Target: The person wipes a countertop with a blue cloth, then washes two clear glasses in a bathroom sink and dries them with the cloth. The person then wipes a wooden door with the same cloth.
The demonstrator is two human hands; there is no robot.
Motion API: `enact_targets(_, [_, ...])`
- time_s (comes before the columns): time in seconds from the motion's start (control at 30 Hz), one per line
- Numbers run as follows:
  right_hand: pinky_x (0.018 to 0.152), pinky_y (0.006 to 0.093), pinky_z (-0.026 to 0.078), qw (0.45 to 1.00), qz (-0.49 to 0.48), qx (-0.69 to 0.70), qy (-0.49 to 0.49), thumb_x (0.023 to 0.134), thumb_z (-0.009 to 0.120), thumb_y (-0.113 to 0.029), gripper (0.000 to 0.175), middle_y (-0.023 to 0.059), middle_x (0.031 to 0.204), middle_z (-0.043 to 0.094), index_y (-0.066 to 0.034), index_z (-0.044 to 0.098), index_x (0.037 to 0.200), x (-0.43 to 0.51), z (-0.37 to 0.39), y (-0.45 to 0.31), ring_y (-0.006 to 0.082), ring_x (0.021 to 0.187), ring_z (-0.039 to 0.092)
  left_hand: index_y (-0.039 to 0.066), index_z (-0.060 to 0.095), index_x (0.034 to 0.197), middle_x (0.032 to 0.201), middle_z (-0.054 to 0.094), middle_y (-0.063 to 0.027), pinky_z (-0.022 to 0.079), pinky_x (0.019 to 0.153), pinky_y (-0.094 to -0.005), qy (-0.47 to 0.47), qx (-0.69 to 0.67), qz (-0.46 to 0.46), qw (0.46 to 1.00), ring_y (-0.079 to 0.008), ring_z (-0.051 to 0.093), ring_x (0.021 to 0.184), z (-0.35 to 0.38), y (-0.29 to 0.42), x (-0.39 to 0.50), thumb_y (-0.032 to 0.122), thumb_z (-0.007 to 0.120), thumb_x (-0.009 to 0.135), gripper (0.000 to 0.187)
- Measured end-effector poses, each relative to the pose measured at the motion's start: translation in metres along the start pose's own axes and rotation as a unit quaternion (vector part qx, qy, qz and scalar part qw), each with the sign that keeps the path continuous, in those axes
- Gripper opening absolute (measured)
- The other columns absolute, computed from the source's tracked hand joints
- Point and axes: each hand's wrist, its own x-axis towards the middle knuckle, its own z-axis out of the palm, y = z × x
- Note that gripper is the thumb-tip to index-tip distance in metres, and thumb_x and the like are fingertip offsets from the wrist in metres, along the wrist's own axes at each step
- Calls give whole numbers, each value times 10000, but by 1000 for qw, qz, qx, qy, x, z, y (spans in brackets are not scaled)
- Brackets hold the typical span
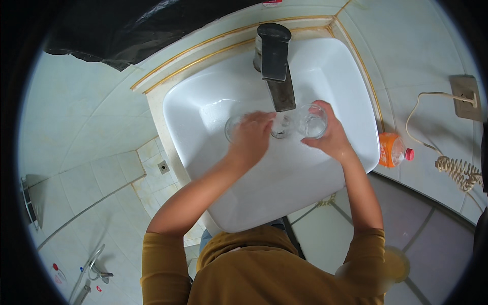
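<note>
My right hand (332, 133) grips a clear drinking glass (315, 124) over the white washbasin (267, 198), its thumb and fingers around the sides. The mouth of the glass faces up towards me. Just left of the tap spout, my left hand (252, 133) is blurred and bent over the basin. A clear round glass rim (230, 129) shows beside it, partly hidden by the hand; whether the fingers hold it is unclear. Between my hands lies a round, shiny shape (280, 127), perhaps the drain. The dark single-lever tap (275, 57) stands above, its spout pointing between both hands.
An orange-labelled plastic bottle (390, 150) with a red cap is right of the basin. Beyond it, a coiled cord (457, 171) hangs near a wall socket (466, 98). Black plastic sheeting (126, 34) covers the upper left. A shower mixer (99, 272) is lower left.
</note>
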Motion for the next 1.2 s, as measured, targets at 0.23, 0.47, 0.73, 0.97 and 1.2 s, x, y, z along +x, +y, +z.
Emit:
enact_targets(0.23, [988, 329, 347, 992, 11, 107, 73, 520, 803, 52, 901, 77, 1217, 448, -119, 340, 1274, 16, -1, 48, 228, 1209, 407, 107, 508, 1171, 990, 578, -101, 485, 716, -393, 95, 287, -35, 953, -296, 581, 886, -23, -16, 0, 306, 632, 794, 445])
enact_targets(0.47, [984, 351, 384, 993, 21, 96, 68, 540, 818, 17, 929, 127, 1269, 448, -149, 298, 1293, 14, -5, 59, 240, 1220, 406, 79, 510, 1141, 928, 615, -158, 511, 692, -404, -87, 237, -64, 965, -353, 618, 823, -46, -20, 5, 82, 524, 826, 315])
enact_targets(0.73, [1026, 380, 326, 988, 68, -28, 132, 546, 794, 24, 998, 150, 1319, 398, -85, 250, 1375, -5, -11, 26, 300, 1255, 365, 57, 537, 1093, 906, 626, -174, 496, 709, -437, -57, 171, -62, 982, -369, 609, 811, -37, -3, 1, -63, 440, 770, 359])
enact_targets(0.97, [989, 388, 377, 983, -160, -84, -7, 606, 775, -102, 834, 169, 1278, 443, -68, 355, 1326, -19, 27, -35, 334, 1207, 417, 55, 554, 1062, 843, 626, -207, 489, 688, -435, -63, 16, -52, 997, -380, 604, 793, -23, 23, 16, 2, 457, 814, 271])
enact_targets(1.2, [861, 398, 435, 996, -33, 39, -73, 552, 769, -176, 775, 167, 1123, 537, -74, 393, 1222, 14, 46, -27, 356, 1061, 515, 40, 571, 987, 779, 635, -175, 499, 640, -408, -108, -217, -217, 946, -336, 636, 730, -20, 23, 28, 78, 495, 842, 168])
